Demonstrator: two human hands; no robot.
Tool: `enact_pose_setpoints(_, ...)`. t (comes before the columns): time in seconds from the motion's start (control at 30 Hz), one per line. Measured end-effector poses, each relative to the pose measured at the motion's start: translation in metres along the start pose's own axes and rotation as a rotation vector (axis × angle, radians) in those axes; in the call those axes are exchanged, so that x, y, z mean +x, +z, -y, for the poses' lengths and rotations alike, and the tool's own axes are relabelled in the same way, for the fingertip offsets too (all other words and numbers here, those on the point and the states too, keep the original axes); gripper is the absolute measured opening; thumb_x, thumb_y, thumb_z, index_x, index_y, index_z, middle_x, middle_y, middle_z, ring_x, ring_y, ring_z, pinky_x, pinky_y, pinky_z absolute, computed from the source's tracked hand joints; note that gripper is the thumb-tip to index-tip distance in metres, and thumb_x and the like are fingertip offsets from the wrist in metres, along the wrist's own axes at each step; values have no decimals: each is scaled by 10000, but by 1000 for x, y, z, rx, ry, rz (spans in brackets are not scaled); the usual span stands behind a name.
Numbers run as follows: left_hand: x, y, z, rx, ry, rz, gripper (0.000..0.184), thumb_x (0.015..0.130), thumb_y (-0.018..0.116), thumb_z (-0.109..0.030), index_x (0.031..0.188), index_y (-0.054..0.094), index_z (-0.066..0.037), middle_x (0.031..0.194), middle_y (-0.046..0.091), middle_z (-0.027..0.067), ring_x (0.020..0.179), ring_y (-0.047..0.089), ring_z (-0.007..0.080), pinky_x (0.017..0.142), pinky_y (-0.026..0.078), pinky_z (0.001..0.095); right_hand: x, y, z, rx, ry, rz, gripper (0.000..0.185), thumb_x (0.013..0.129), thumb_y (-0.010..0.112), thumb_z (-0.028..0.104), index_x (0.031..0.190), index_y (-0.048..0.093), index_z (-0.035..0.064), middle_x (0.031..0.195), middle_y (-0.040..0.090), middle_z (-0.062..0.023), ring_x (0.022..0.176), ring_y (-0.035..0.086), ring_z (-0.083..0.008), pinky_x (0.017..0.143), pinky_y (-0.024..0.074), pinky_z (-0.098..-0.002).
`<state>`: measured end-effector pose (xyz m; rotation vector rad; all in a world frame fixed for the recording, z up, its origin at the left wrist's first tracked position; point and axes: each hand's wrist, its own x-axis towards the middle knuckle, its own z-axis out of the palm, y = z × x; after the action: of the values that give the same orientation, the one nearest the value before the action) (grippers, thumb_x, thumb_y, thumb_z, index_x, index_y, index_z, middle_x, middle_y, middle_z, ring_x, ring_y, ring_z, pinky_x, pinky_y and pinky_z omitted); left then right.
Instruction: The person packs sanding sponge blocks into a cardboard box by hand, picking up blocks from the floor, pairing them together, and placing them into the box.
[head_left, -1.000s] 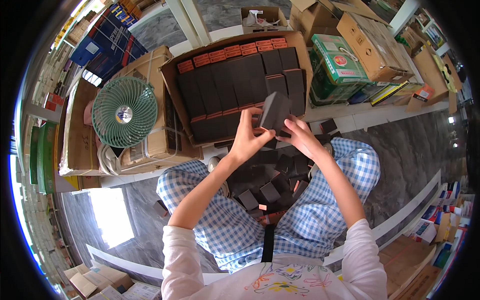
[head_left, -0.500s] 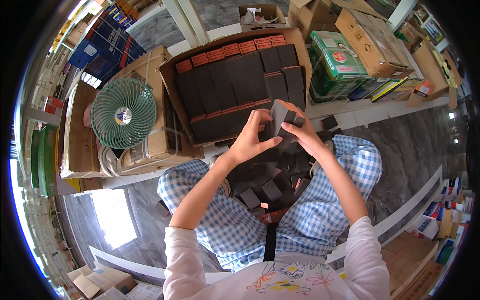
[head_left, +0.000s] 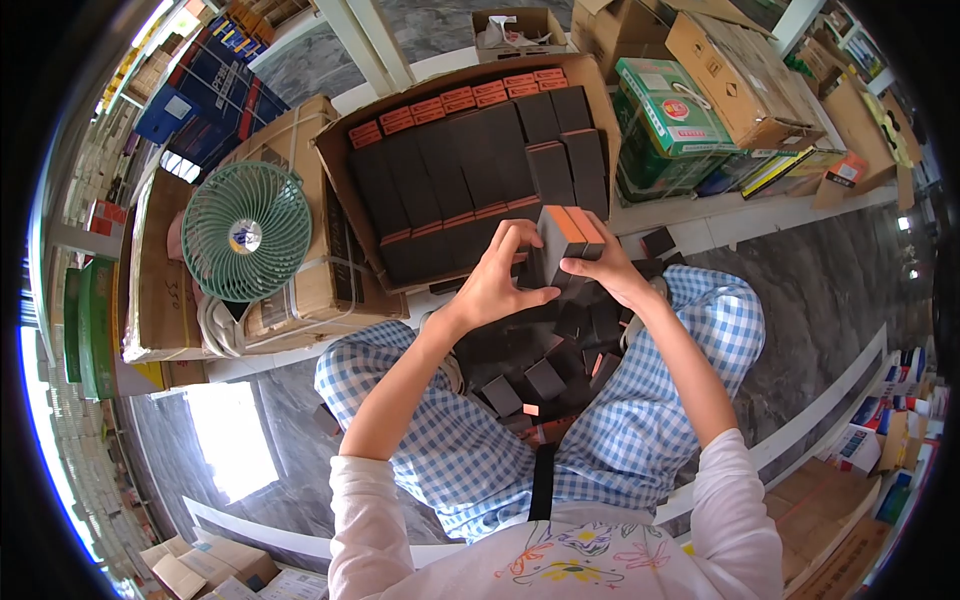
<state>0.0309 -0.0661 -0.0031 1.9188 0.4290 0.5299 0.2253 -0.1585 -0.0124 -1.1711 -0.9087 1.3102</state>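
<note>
In front of me two small black boxes (head_left: 555, 262) with orange ends are held side by side, their orange faces turned up toward the camera. My left hand (head_left: 497, 278) curls around their left side, its thumb below. My right hand (head_left: 612, 272) grips them from the right, thumb across the near side. Just beyond stands a large open carton (head_left: 322, 165) packed with rows of similar black boxes, some showing orange ends. Loose black boxes (head_left: 545, 379) lie jumbled between my legs, below my hands.
A green fan (head_left: 285, 225) rests on a strapped cardboard box (head_left: 330, 285) at the left. To the right of the carton stand a green-and-white box (head_left: 672, 120) and a brown carton (head_left: 745, 85). A single black box (head_left: 657, 241) lies near my right knee.
Both hands have turned the held boxes from a tilted pose, so the orange ends of two now show side by side. My right thumb has shifted slightly lower on them.
</note>
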Motion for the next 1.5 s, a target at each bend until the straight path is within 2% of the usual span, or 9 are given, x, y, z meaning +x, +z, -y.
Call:
enact_pose_setpoints(0.07, 0, -3, -5, 18, 19, 14, 544, 728, 804, -153, 1135, 451, -75, 1241, 416, 88, 1216, 467, 275, 994, 460, 438, -2, -1, 4, -61, -23, 3, 816, 687, 873, 273, 1336, 420, 75, 1222, 524, -51, 1176, 491, -164, 997, 405, -325)
enact_pose_setpoints(0.17, 2, -17, -3, -158, 1, 108, 481, 751, 788, -143, 1114, 482, -67, 1235, 435, 84, 1204, 484, 249, 1006, 454, 435, -1, -4, 10, -156, -87, 69, 840, 667, 886, 286, 1332, 416, 78, 1221, 519, -52, 1168, 493, -166, 996, 404, -332)
enact_pose_setpoints(0.3, 3, -30, -1, -419, -116, 38, 271, 884, 618, -39, 1140, 534, -58, 1267, 497, 69, 1197, 513, 207, 1007, 452, 370, -3, -2, 12, -463, -242, 85, 855, 637, 895, 288, 1311, 413, 75, 1226, 536, -80, 1162, 521, -212, 992, 418, -361)
enact_pose_setpoints(0.37, 4, -34, 1, -393, -150, 36, 298, 889, 603, -29, 1175, 527, -53, 1257, 511, 70, 1190, 519, 201, 1002, 456, 365, -5, 0, 9, -750, -357, -13, 897, 593, 913, 286, 1306, 410, 79, 1217, 563, -102, 1152, 552, -256, 975, 444, -395)
enact_pose_setpoints(0.83, 4, -19, -6, -466, -120, -17, 465, 820, 704, -61, 1235, 496, -42, 1243, 506, 78, 1163, 532, 200, 997, 466, 367, -5, 4, 4, -739, -355, -50, 863, 597, 910, 283, 1285, 430, 80, 1226, 551, -92, 1171, 530, -262, 1000, 421, -394)
enact_pose_setpoints(0.9, 7, -20, -6, -124, 70, -97, 447, 786, 732, -49, 1182, 525, -48, 1184, 511, 78, 1148, 534, 209, 982, 482, 357, -6, 6, 8, -750, -361, -97, 863, 605, 906, 270, 1290, 422, 69, 1232, 547, -105, 1179, 527, -270, 1000, 421, -396)
enact_pose_setpoints(1.0, 6, -20, -10, -27, 168, -124, 391, 747, 780, -69, 1105, 621, -55, 1115, 521, 63, 1060, 563, 191, 910, 507, 318, -4, 2, 4, -803, -352, -114, 886, 647, 872, 332, 1332, 389, 46, 1296, 491, -143, 1206, 509, -318, 1002, 425, -410)
enact_pose_setpoints(1.2, 2, -13, -12, 58, 144, -187, 189, 714, 807, -65, 897, 762, -79, 992, 539, 24, 815, 595, 133, 709, 508, 262, -2, 2, 0, -835, -358, -153, 881, 662, 864, 320, 1335, 381, 20, 1295, 488, -152, 1205, 507, -323, 1002, 426, -414)
enact_pose_setpoints(1.5, 4, -2, -1, 119, 214, -228, 125, 767, 739, 10, 882, 706, -27, 947, 530, 38, 706, 569, 154, 650, 502, 284, 0, 0, -9, -874, -373, -199, 886, 653, 870, 325, 1330, 392, 12, 1284, 495, -172, 1198, 505, -341, 1000, 426, -417)
